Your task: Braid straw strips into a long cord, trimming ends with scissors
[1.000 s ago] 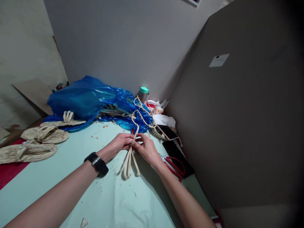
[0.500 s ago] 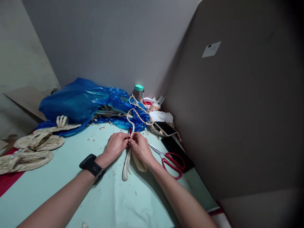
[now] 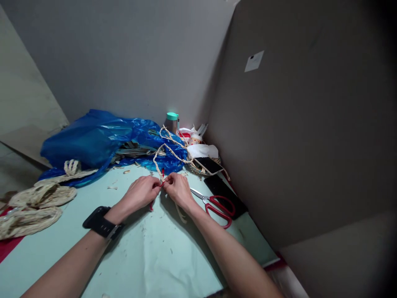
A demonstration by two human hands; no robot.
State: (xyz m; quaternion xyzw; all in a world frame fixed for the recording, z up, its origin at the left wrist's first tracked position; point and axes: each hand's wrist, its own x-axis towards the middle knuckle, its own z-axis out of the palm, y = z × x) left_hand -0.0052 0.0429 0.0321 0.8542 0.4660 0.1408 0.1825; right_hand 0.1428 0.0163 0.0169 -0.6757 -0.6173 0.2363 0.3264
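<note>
My left hand [image 3: 143,191], with a black watch [image 3: 102,223] on its wrist, is closed in a pinch at the near end of a pale braided cord [image 3: 158,165]. A red string [image 3: 151,205] hangs below its fingers, and more red shows at the braid between the two hands. My right hand [image 3: 178,190] meets it there, thumb and fingertips pinched on the braid's end. Below that palm a pale fibre strand [image 3: 180,214] trails down. The fingers partly hide the joint between cord and string. The braid loops away to the back over a blue plastic bag [image 3: 83,136].
Red-handled scissors [image 3: 214,205] lie right of my right hand, beside a dark flat object [image 3: 228,196]. Behind are a phone [image 3: 209,165], a basket [image 3: 198,169] and a bottle with a green lid [image 3: 172,122]. Woven fibre pieces [image 3: 43,194] lie at left.
The wide pale strips that hung between my hands have mostly gone from sight. A red string end now shows under my left hand. The whole scene has shifted left in view.
</note>
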